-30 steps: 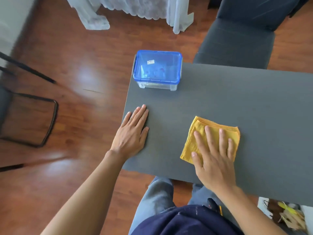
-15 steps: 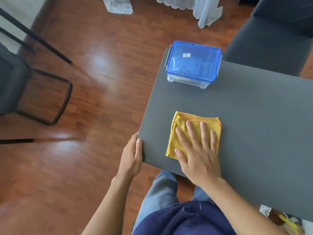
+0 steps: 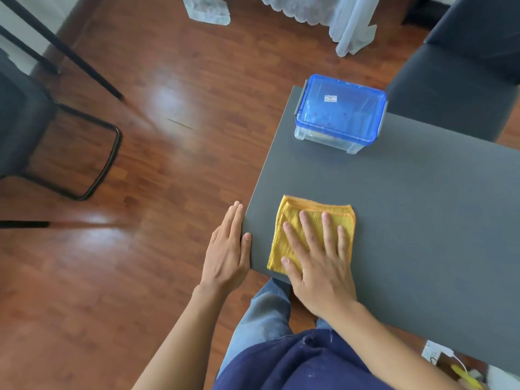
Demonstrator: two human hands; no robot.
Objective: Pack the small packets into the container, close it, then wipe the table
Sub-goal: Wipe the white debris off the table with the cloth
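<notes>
A clear container (image 3: pixel 339 115) with its blue lid on stands at the far left corner of the dark grey table (image 3: pixel 422 209). Packets inside it are too faint to make out. A folded yellow cloth (image 3: pixel 292 220) lies near the table's front left corner. My right hand (image 3: pixel 318 257) presses flat on the cloth, fingers spread. My left hand (image 3: pixel 228 249) rests against the table's left edge, fingers straight and thumb on the tabletop, holding nothing.
A dark chair (image 3: pixel 461 80) stands behind the table at the right. Another black-framed chair (image 3: pixel 33 128) is on the wooden floor at the left. White curtains (image 3: pixel 346 21) hang at the back. Some clutter (image 3: pixel 455 367) lies on the floor, lower right.
My right hand has slid the yellow cloth leftwards towards the table's left edge. My left hand left the tabletop and moved to the table's left edge.
</notes>
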